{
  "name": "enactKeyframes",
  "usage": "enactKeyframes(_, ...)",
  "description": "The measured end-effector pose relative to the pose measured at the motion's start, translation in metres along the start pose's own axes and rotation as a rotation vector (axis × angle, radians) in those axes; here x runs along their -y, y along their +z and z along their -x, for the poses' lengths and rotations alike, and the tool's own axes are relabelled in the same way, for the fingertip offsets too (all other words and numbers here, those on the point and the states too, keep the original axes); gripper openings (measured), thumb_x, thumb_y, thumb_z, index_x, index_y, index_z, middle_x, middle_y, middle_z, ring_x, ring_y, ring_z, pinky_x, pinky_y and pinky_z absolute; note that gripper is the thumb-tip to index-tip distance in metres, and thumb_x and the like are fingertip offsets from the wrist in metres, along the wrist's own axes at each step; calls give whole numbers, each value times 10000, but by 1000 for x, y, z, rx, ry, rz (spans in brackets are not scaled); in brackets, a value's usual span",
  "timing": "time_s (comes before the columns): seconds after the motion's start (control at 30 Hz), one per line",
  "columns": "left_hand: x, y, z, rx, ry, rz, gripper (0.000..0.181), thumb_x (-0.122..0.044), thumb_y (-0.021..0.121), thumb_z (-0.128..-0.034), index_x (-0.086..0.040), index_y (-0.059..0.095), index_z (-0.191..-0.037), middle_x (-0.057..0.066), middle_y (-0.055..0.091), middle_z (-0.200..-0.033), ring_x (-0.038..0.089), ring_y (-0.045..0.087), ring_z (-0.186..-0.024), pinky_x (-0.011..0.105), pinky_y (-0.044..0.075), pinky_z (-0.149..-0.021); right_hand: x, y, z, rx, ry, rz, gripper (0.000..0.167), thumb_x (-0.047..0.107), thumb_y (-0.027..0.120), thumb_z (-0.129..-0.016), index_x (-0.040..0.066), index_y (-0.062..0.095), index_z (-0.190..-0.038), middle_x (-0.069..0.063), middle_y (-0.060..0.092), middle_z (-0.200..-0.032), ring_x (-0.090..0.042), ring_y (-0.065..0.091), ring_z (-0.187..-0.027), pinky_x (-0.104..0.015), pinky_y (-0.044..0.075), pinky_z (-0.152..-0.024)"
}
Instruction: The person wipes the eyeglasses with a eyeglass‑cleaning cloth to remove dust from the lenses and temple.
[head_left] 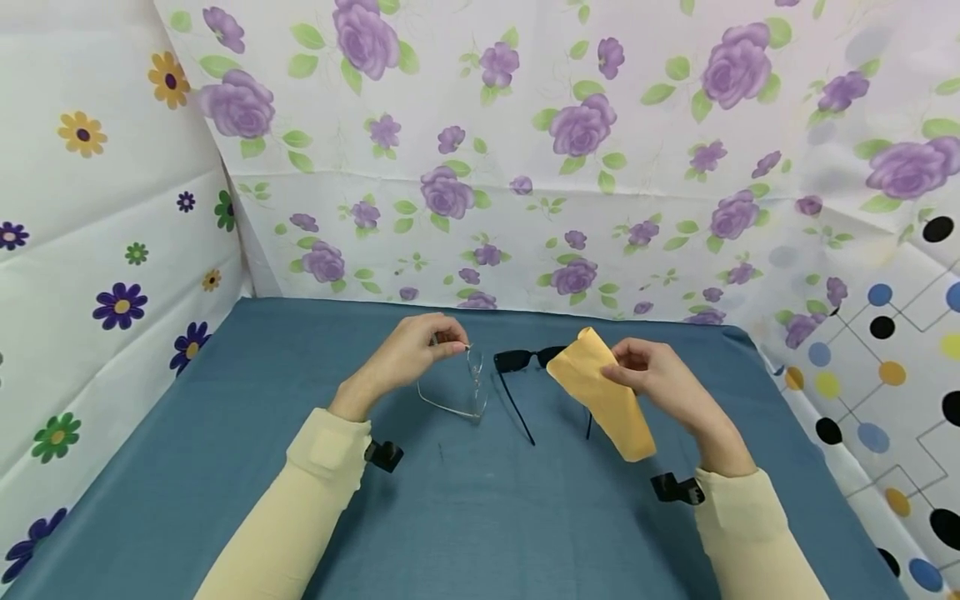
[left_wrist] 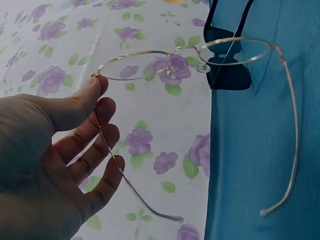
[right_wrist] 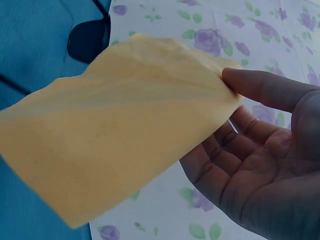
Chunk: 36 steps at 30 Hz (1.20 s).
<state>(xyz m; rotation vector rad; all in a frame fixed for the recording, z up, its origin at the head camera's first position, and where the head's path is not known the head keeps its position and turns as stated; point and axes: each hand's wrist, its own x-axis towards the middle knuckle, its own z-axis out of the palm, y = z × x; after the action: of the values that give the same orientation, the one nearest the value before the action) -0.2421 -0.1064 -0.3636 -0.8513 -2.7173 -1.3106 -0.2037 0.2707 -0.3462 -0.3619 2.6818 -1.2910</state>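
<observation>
My left hand [head_left: 415, 346] pinches thin wire-framed eyeglasses [left_wrist: 295, 120] at one hinge between thumb and fingers. Their temples are unfolded, and the clear lenses face sideways in the left wrist view. A yellow cleaning cloth [right_wrist: 120, 130] hangs from my right hand [head_left: 660, 379], pinched at one edge between thumb and fingers. Between the two hands, black sunglasses [head_left: 513, 361] rest on the table with their temples spread toward me. The cloth covers part of their right side in the head view.
A blue cloth covers the table [head_left: 510, 525]. Behind it hangs a white curtain with purple roses [head_left: 450, 192]; other patterned sheets stand at left and right. A small black wrist camera [head_left: 384, 456] sits at the left cuff, another [head_left: 677, 489] at the right.
</observation>
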Motion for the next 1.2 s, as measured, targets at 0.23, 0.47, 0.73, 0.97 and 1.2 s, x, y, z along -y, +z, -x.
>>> enactKeyframes(0.23,0,4,-1,-29,37,22,99,-164,677,-1021,-108,750,-1056,-8,663,-1011,194,574,-930,400,491,-804,6,7,-5,-17,-9,-25,297,313,716,-1014,37,652,-1102,-107,592,-864,-214,548,-747,-327,497,-664)
enactKeyframes(0.47,-1,7,-2,-56,47,40,93,-166,679,-1021,-116,752,-1051,-8,659,-1046,196,564,-959,410,480,-811,11,9,-5,-38,-6,-22,296,317,713,-1017,42,661,-1113,-117,638,-924,-226,576,-807,-320,489,-691)
enactKeyframes(0.73,-3,11,0,-83,61,72,87,-146,670,-1025,-122,746,-1059,-12,654,-1023,173,585,-914,382,505,-776,18,18,-10,-72,-41,-39,264,288,706,-1024,38,668,-1100,-130,675,-988,-249,625,-863,-349,521,-745)
enactKeyframes(0.97,-5,12,-1,-101,73,94,88,-163,673,-1023,-138,750,-1058,-10,661,-1018,166,598,-919,384,509,-789,30,29,-15,-99,-86,-51,231,266,712,-1020,57,689,-1113,-111,707,-1015,-254,655,-891,-343,525,-768)
enactKeyframes(1.2,-7,11,-2,-114,87,85,93,-166,675,-1025,-134,750,-1070,-9,680,-1041,168,608,-895,387,521,-803,39,35,-16,-140,-112,-60,262,268,707,-1024,26,681,-1120,-126,720,-1027,-242,669,-913,-345,526,-806)
